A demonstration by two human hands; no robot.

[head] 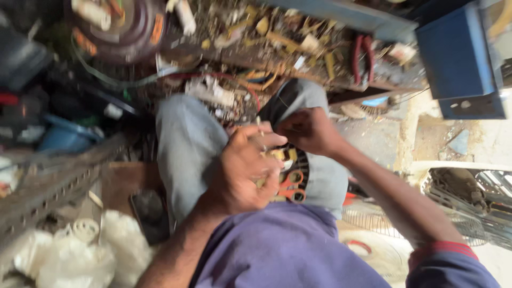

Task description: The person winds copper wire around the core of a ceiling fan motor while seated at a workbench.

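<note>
Where the purple shirt (288,250) fills the bottom edge, both forearms rise out of it and meet over the lap, boxed in by grey-trousered knees (186,144), so little free room shows on either side. Left hand (242,170) is curled, fingers pinched at a thin pale strip or wire end near its fingertips; blur hides just what it pinches. Right hand (309,130) is bent closed too, fingertips pressed together just beside the left, seemingly on the same fine strand, though I cannot tell for sure. Directly under and between the hands sits a dark round motor stator (298,160) with yellowish winding bits, resting in the lap and touching the left palm. Orange-handled scissors (290,186) lie against the stator's near side, right below the left hand.

Near left: white plastic bags (69,256) on the ground, a slanted grey metal bar (53,176) above them. Near right: a white wire fan guard (373,240), well apart from the hands. Farther off: a low wooden bench (277,48) littered with scraps, red-handled pliers (362,56) on it, a blue metal box (458,53) at far right, a dark round spool (117,26) at far left
</note>
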